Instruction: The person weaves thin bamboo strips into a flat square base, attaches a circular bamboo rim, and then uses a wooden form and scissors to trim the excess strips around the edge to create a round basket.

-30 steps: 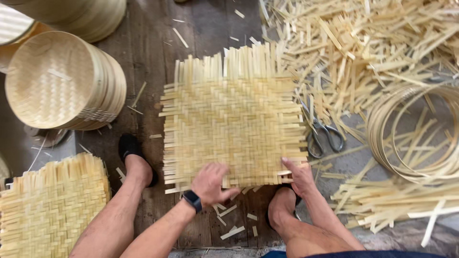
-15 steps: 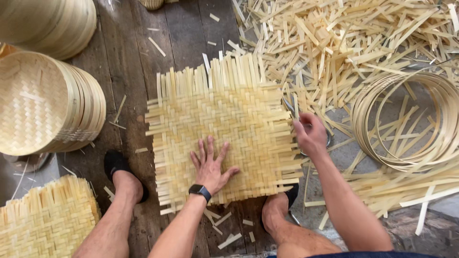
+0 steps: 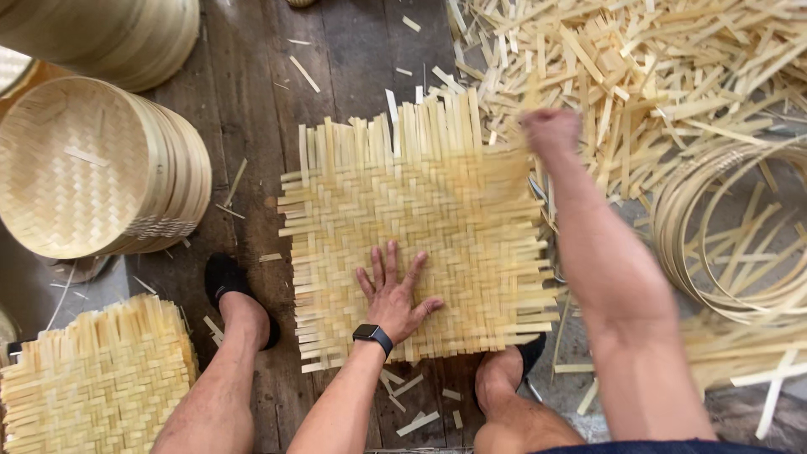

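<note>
My left hand lies flat, fingers spread and released, pressing on the square mat of pale woven bamboo strips — the mat sits on the dark wooden floorboards between my two feet. My palm rests near the mat's near edge; the weave runs out under and beyond my fingertips, ending in a fringe of loose strip ends on every side. A black watch sits on that wrist.

My right hand is clenched into a fist at the mat's far right corner, blurred; I cannot tell whether it grips a strip or merely touches the fringe there.

Beyond and to the right of that fist spreads a heap of loose cut bamboo strips, and just right of my forearm lies a bundle of thin bamboo hoops. Well to the left of my spread fingers stands a stack of round woven bamboo trays on its side — nearer me on that side lies a pile of finished woven mats.
</note>
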